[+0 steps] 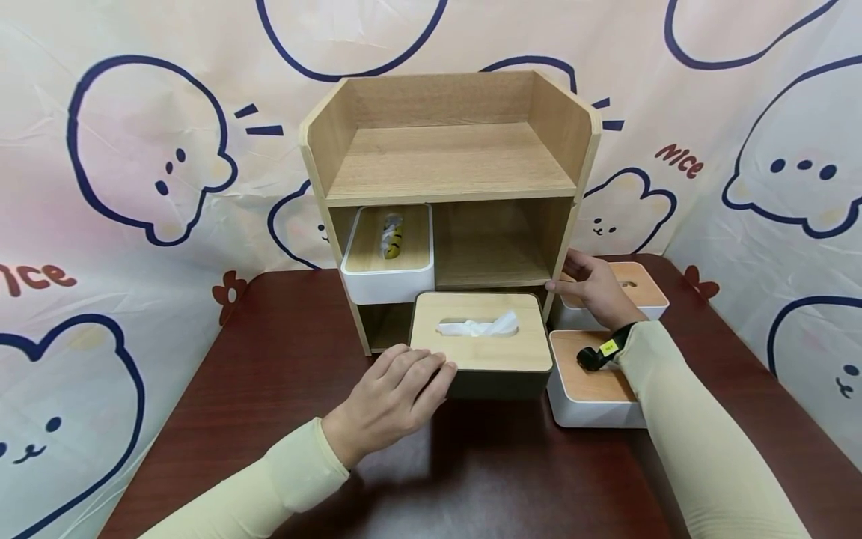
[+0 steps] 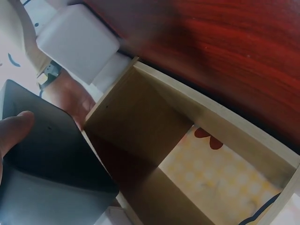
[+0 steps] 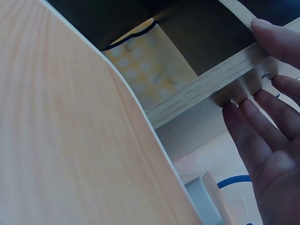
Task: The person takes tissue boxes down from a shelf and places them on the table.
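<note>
My left hand (image 1: 390,397) grips the near left corner of a dark tissue box (image 1: 498,385), which has a light wooden lid and a white tissue in its slot. In the left wrist view, the thumb (image 2: 18,127) lies against the dark body. The box is held before the lower opening of a wooden shelf (image 1: 458,161). On the shelf's right side panel, my right hand (image 1: 595,292) pinches the front edge. The right wrist view shows its thumb (image 3: 276,40) at the edge and its fingertips on the outer face.
A white box (image 1: 389,286) with a wooden lid sits in the middle tier's left part, a small yellow-and-white item (image 1: 391,236) on top. Two more wood-lidded white boxes, a nearer one (image 1: 592,414) and a farther one (image 1: 646,288), stand right of the shelf on the dark red table (image 1: 269,419).
</note>
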Tool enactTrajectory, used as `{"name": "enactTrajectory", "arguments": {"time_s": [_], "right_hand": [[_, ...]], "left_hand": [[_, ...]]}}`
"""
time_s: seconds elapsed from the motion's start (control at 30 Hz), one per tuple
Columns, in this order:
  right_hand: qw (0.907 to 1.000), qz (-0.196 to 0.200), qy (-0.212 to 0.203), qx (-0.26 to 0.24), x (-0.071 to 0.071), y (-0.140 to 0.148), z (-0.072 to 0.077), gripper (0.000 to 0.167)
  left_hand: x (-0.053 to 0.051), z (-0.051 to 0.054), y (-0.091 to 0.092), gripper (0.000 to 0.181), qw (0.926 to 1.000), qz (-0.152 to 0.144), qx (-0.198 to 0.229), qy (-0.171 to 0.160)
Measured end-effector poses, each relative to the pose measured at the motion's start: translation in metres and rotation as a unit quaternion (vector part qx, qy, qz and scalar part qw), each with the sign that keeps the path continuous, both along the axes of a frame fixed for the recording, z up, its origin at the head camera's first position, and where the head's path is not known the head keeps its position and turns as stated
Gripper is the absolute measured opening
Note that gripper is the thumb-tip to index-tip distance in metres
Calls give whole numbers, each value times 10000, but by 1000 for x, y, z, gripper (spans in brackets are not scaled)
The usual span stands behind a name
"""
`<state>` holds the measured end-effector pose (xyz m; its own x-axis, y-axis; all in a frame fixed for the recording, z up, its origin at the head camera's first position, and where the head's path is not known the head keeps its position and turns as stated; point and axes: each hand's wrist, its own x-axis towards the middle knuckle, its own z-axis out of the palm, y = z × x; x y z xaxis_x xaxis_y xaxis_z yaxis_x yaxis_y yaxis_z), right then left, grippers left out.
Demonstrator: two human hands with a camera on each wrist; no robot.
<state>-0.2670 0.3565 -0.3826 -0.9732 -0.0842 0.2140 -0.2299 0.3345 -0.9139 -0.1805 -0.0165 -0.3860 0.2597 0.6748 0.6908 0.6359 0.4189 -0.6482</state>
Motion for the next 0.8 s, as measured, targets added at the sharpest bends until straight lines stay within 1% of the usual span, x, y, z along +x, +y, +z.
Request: {"name": "enactTrajectory", "arguments": {"time_s": [0.17,0.47,0.8], "right_hand": [[10000,41,57,-32,0,0,0,75],[10000,8,63,-19,0,0,0,74],[10000,21,75,-25,-2,1,-3,75]], "left_hand": [[1,-3,0,26,10000,-6,-37,-41],[0,-11,0,28,9999,29,-73,-130],[-8,-29,-1,27,9991,139,-265,-309]]}}
